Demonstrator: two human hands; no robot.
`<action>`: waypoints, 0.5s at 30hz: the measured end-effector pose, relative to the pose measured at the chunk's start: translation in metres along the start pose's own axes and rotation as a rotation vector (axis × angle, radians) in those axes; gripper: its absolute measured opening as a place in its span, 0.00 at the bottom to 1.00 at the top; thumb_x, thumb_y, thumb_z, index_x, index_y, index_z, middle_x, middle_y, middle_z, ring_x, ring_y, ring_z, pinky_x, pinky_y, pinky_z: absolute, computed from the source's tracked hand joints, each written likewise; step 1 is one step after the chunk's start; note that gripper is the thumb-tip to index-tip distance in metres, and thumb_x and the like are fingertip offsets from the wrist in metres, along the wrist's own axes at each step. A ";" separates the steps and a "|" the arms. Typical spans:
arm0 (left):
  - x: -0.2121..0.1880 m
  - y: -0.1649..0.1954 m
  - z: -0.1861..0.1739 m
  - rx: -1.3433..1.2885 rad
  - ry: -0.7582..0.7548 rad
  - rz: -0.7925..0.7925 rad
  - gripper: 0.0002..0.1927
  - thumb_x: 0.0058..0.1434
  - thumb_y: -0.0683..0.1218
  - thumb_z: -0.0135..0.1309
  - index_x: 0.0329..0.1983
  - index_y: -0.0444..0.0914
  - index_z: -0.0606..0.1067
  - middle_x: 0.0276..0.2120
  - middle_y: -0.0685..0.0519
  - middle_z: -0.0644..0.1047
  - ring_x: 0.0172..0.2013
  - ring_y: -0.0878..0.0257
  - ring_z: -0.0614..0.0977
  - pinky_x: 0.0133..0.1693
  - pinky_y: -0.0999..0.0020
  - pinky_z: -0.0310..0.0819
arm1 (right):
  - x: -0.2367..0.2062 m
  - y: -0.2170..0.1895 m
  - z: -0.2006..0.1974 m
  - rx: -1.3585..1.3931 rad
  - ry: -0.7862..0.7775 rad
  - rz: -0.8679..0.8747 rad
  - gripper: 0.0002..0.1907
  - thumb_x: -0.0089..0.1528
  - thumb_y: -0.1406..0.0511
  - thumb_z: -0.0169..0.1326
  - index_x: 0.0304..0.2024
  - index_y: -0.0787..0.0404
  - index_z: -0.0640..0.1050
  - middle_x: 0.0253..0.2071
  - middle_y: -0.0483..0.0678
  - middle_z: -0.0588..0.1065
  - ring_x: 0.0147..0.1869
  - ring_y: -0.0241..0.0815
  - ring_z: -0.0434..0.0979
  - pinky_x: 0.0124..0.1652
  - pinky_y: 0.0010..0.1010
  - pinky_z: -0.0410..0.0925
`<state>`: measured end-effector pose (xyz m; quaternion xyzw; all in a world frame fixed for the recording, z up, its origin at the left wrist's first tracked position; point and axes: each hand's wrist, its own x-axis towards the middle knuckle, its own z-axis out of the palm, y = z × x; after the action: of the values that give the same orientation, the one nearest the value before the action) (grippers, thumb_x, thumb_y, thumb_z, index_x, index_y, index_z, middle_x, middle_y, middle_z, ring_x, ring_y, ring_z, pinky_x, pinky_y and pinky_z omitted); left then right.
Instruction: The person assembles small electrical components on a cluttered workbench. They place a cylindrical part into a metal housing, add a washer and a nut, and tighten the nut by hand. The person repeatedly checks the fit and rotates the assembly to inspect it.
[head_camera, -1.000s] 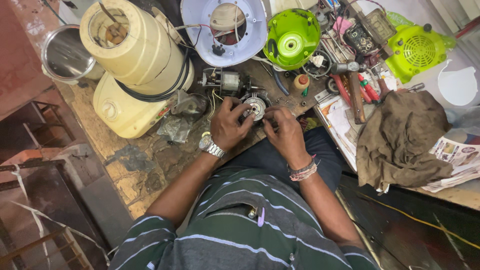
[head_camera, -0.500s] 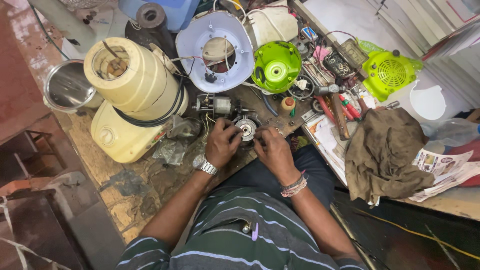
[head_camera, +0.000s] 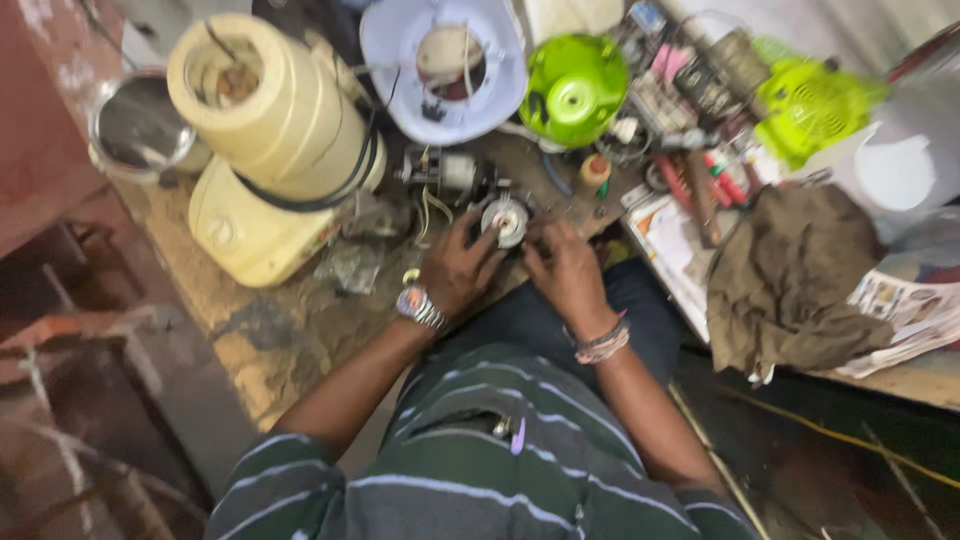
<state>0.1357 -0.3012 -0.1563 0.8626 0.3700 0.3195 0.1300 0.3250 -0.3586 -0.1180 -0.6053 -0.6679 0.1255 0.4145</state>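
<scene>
Both the left hand (head_camera: 455, 268) and right hand (head_camera: 565, 265) grip a small motor (head_camera: 505, 218), fingers closed around it, seemingly mid-repair; steady turning likely comes next.

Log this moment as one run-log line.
left hand: on small motor part | right hand: on same part | nearby: cream mixer base, green housing, brown cloth | surface: workbench

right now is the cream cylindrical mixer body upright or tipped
Tipped: the cream cylindrical mixer body lies on its side atop a cream base, open end showing.
</scene>
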 end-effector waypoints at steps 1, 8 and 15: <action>-0.004 0.001 0.002 -0.036 0.006 -0.033 0.22 0.61 0.48 0.63 0.58 0.39 0.76 0.56 0.39 0.74 0.50 0.43 0.80 0.48 0.54 0.77 | -0.002 -0.001 -0.001 0.045 -0.022 0.045 0.08 0.58 0.72 0.61 0.39 0.65 0.76 0.48 0.53 0.77 0.48 0.56 0.80 0.46 0.40 0.72; -0.004 0.006 0.017 -0.028 0.096 -0.090 0.22 0.61 0.49 0.66 0.56 0.39 0.77 0.55 0.41 0.75 0.48 0.44 0.81 0.47 0.55 0.78 | -0.003 -0.003 -0.007 0.091 -0.012 0.038 0.08 0.58 0.73 0.61 0.39 0.65 0.77 0.49 0.52 0.78 0.49 0.53 0.81 0.47 0.39 0.73; 0.003 0.005 0.017 0.074 0.010 -0.021 0.20 0.60 0.51 0.65 0.52 0.38 0.76 0.58 0.38 0.74 0.45 0.42 0.80 0.44 0.50 0.76 | -0.001 -0.006 -0.006 0.125 -0.089 0.174 0.07 0.60 0.72 0.60 0.40 0.65 0.76 0.50 0.51 0.78 0.43 0.48 0.82 0.43 0.36 0.74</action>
<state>0.1513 -0.3028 -0.1659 0.8614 0.3911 0.3083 0.0994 0.3243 -0.3628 -0.1106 -0.6277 -0.6214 0.2294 0.4090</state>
